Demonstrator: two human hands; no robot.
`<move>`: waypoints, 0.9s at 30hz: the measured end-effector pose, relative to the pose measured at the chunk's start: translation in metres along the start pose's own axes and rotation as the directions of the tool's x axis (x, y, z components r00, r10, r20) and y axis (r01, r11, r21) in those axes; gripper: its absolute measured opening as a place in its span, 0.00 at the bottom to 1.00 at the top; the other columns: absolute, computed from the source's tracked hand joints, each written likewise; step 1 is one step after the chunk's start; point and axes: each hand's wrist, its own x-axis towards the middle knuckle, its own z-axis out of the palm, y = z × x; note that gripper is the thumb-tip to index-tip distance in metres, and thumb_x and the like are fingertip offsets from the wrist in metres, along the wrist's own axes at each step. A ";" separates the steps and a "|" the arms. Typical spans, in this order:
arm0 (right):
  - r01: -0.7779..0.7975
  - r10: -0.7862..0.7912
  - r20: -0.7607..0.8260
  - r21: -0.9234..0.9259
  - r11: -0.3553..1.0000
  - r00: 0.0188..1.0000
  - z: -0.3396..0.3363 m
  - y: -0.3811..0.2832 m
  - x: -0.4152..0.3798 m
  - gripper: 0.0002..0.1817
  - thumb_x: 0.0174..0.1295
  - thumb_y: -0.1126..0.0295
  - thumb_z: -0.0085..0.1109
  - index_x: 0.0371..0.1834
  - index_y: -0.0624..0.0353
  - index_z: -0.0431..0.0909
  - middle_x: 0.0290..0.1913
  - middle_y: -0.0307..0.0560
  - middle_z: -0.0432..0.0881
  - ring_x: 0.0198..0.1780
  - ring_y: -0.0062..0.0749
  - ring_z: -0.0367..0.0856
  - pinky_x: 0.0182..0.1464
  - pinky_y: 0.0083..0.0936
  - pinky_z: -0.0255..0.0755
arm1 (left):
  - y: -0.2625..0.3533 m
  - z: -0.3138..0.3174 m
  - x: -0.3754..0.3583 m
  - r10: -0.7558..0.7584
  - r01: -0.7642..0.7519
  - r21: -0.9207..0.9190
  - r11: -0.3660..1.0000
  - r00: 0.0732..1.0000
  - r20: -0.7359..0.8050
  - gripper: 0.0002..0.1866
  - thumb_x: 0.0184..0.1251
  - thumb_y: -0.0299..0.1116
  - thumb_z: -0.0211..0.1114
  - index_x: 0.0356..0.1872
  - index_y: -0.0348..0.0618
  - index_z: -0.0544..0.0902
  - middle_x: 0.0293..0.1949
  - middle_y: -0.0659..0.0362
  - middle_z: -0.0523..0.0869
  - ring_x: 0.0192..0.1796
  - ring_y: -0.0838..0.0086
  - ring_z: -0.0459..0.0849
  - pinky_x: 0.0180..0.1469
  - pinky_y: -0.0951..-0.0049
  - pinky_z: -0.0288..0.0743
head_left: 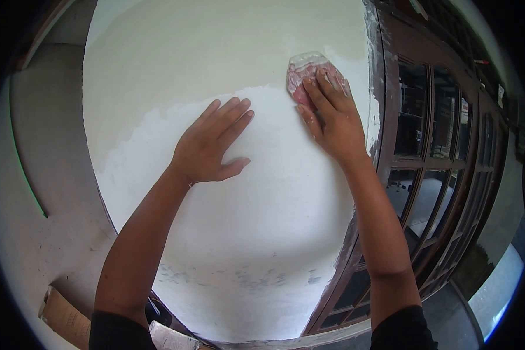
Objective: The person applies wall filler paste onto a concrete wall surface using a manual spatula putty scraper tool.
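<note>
A wall panel [245,216] fills the middle of the view, bright white below and duller grey-beige above. My left hand [213,143] lies flat on the white part, fingers spread, holding nothing. Further up and to the right, my right hand [332,119] presses a crumpled red-and-white pad [301,73] against the wall near its right edge. The pad looks wrapped in clear plastic with white smears, and its lower right part is hidden under my fingers. Whitish specks show on my right fingers.
Right of the wall stands a dark brown wooden frame with glass panes [411,111]. A cardboard box [67,318] sits at the lower left, near a whitish object [172,338] at the bottom. A green line [20,157] runs down the left wall.
</note>
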 end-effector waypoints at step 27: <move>0.114 -0.115 0.075 0.012 0.993 0.991 -0.011 -0.009 -0.023 0.26 0.61 0.60 0.71 0.63 0.52 0.82 0.68 0.52 0.78 0.68 0.48 0.77 0.75 0.51 0.63 | 0.001 0.000 0.001 -0.006 0.006 -0.013 1.000 1.000 -0.006 0.41 0.53 0.44 0.72 0.71 0.43 0.73 0.74 0.55 0.71 0.78 0.61 0.66 0.80 0.53 0.58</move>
